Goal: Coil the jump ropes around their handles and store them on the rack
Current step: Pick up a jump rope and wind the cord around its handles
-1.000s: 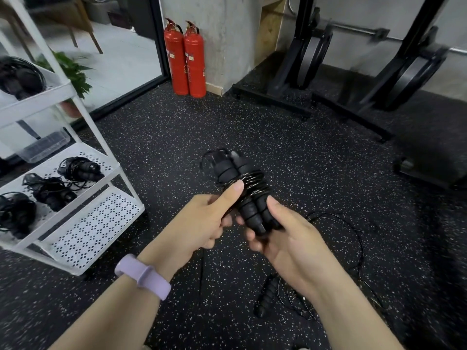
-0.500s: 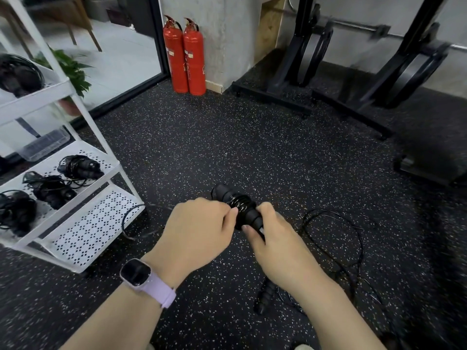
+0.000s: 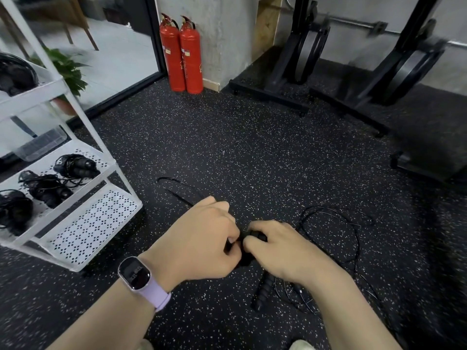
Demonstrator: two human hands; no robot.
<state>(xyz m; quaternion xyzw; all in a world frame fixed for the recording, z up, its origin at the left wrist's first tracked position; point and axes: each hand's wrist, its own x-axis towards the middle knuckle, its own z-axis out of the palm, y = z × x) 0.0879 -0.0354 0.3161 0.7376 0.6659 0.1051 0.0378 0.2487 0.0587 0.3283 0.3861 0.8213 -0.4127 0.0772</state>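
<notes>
Both hands, left (image 3: 202,238) and right (image 3: 280,246), close together around a jump rope's handles (image 3: 255,236), pinning the coil tight; a loose loop (image 3: 177,189) trails toward the rack (image 3: 83,238), where coiled ropes (image 3: 75,165) already sit.

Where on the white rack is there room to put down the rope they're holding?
The lowest shelf of the white rack looks bare, just holes. The shelf above it is crowded: three coiled ropes lie along it, with little room between. The top shelf already holds a black bundle. Both hands, left and right, grip the rope bundle.
</notes>
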